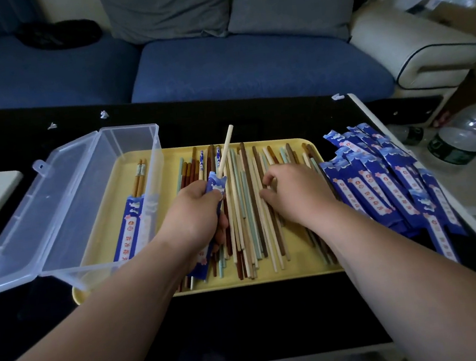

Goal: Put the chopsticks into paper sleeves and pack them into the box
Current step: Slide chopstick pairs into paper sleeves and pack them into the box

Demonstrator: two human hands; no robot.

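Left hand (193, 211) curled round a blue paper sleeve (216, 186), printed with white clouds and a red-and-white label strip, above the middle of the yellow tray (299, 276). Poking from the sleeve's mouth toward 12 o'clock, tilted a little to the right: one pale wooden chopstick (226, 146). Right hand (297, 194) at 3 o'clock of the left, palm down, fingers bent onto the loose chopsticks (249, 214); impossible to tell whether pinching one. Spread across the tray, lying roughly from 12 to 6 o'clock: pale, dark brown, reddish and mint-green sticks, a few with blue-and-white patterned tops. At 9 o'clock, overlapping the tray's left end: clear plastic box (127, 142), hinged lid (20, 220) open to the left, holding one sleeved pair (131, 224) with brown ends showing. At 3 o'clock, on the black worktop (246, 326) beside the tray: heap of flat blue sleeves (378, 183) in the same print. Beyond, at 12 o'clock: blue sofa (248, 61).
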